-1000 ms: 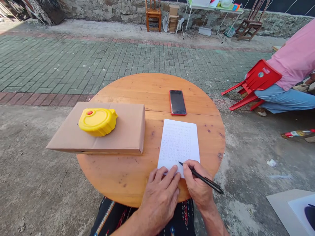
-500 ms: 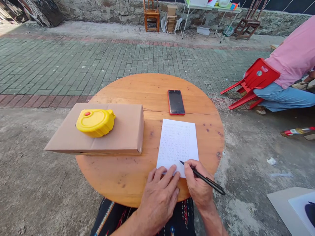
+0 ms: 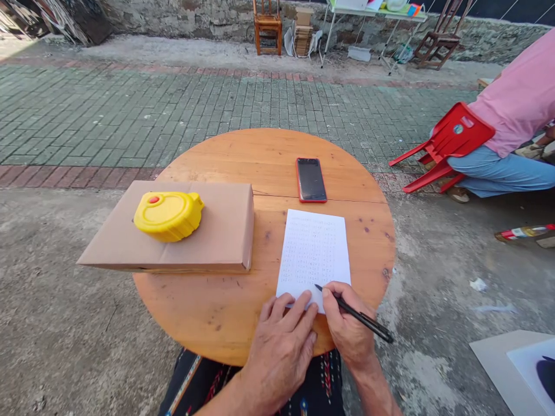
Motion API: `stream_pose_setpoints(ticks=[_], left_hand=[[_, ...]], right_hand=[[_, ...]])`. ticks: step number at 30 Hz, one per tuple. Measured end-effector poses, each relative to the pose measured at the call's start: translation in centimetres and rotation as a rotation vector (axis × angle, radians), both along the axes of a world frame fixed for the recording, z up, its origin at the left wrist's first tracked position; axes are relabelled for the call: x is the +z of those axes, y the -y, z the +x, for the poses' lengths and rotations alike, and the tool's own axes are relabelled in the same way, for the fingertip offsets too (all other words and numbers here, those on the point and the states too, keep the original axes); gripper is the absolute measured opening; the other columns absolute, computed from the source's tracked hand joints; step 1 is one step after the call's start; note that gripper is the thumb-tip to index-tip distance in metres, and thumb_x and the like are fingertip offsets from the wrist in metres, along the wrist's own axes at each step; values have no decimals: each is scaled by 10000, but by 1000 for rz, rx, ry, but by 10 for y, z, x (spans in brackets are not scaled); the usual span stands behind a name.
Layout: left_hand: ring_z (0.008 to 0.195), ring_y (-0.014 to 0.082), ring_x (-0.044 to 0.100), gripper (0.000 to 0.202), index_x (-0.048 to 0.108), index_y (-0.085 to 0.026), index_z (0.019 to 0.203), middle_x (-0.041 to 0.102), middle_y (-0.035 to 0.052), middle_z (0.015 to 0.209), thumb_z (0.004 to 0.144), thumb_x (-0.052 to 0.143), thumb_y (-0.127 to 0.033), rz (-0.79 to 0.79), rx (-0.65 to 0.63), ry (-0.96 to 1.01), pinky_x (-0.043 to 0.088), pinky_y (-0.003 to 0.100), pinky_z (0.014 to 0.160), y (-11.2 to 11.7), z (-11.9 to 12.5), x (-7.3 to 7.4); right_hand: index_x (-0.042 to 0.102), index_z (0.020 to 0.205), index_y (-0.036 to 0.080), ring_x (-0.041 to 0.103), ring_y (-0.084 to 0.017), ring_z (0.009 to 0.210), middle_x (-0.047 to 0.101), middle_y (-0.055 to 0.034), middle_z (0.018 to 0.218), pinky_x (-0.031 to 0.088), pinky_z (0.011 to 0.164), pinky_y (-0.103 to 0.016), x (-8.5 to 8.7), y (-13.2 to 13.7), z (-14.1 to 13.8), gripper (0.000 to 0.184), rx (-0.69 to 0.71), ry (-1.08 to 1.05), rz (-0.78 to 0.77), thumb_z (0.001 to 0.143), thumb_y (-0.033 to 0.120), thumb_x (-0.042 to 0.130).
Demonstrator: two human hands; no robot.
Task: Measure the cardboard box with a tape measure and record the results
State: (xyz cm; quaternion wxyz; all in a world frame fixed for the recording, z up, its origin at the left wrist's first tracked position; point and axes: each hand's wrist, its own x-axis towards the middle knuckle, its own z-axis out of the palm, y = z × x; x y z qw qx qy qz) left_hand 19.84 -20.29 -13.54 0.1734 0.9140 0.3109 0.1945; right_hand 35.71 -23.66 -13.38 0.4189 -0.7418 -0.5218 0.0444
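A white sheet of paper (image 3: 313,248) lies near the right side of the round wooden table (image 3: 208,323), covered with rows of small handwriting too fine to read. My left hand (image 3: 284,341) rests flat on the sheet's lower left edge, fingers stretched out. In my right hand (image 3: 351,323) a black pen (image 3: 368,322) is gripped, its tip at the paper just under the lowest written rows. Beyond the sheet lies a phone (image 3: 311,180) with a red edge and dark screen.
On the left, a cardboard box (image 3: 217,231) overhangs the table edge, bearing a yellow case with a red button (image 3: 169,216). A person in a pink top (image 3: 520,98) sits on a red chair (image 3: 462,133) at right. A bottle (image 3: 526,231) lies on the ground.
The pen and my right hand have shifted very slightly left. My left hand, the paper, the phone and the box stay in place.
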Motion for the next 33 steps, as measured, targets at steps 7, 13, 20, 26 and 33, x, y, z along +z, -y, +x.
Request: stream_pose_setpoints(ticks=[7,13,20,26,33], left_hand=[[1110,256,504,358,630,-219,1288,613,-14,1405,938,557,-232,-14,-2,-5,417,434,962,0,0,1],[1102,256,504,342,634,-216,1279,617,-20,1399,953,532,-232,-9,0,3,412,438,962,-1,0,1],[1101,256,508,337,634,-213,1272,622,-13,1393,952,533,-233,-4,3,-2,420,430,951,1,-1,2],[1104,255,512,338,637,-215,1266,628,-5,1384,939,552,-227,10,4,2,427,431,947,1,0,0],[1104,253,514,348,633,-219,1270,629,-6,1382,930,561,-215,10,4,-1,433,433,945,1,0,1]], right_hand=[[628,816,209,611,-110,544,664,39,660,510,586,-195,-2,1,0,155,-23,-23,-6,948,239,552],[621,792,209,591,-114,525,646,40,633,498,565,-204,-2,4,0,176,-32,-17,-1,944,254,544],[636,800,210,576,-127,509,642,35,626,490,536,-224,-4,8,2,207,-108,-71,-18,951,310,534],[640,810,209,597,-128,528,663,30,643,502,549,-220,-4,7,4,199,-95,-79,-25,948,307,537],[638,819,207,619,-122,543,683,32,662,512,575,-215,-3,7,3,188,-70,-14,-16,952,293,536]])
